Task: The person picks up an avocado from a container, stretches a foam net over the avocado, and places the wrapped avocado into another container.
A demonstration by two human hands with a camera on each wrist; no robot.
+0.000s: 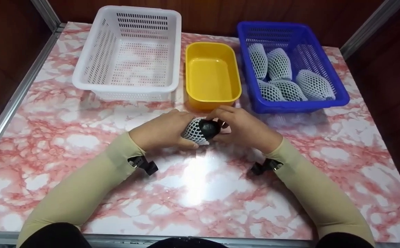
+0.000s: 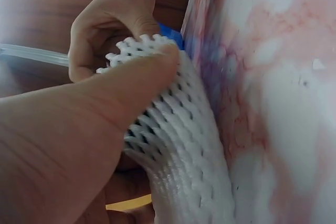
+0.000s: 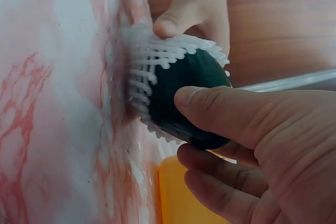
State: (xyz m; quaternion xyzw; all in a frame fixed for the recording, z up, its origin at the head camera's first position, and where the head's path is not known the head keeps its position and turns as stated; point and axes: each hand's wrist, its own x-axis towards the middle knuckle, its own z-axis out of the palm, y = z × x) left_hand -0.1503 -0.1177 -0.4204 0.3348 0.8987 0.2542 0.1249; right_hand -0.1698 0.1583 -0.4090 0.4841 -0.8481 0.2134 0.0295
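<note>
A dark, smooth, oval avocado [image 1: 209, 128] sits partly inside a white foam net sleeve [image 1: 193, 132], above the table in front of the yellow tub. My left hand [image 1: 163, 130] grips the sleeve; in the left wrist view its thumb lies across the netting [image 2: 194, 145], whose tail hangs down loose. From the other side my right hand [image 1: 245, 128] holds the bare end of the avocado [image 3: 184, 93] between thumb and fingers, as the right wrist view shows. The net covers the fruit's other end.
Behind the hands stands a yellow tub [image 1: 213, 100]. A white perforated basket [image 1: 127, 88] is at the back left. At the back right, a blue basket [image 1: 300, 106] contains several net-wrapped pieces [image 1: 280, 65]. The marbled table [image 1: 200, 220] extends toward the front edge.
</note>
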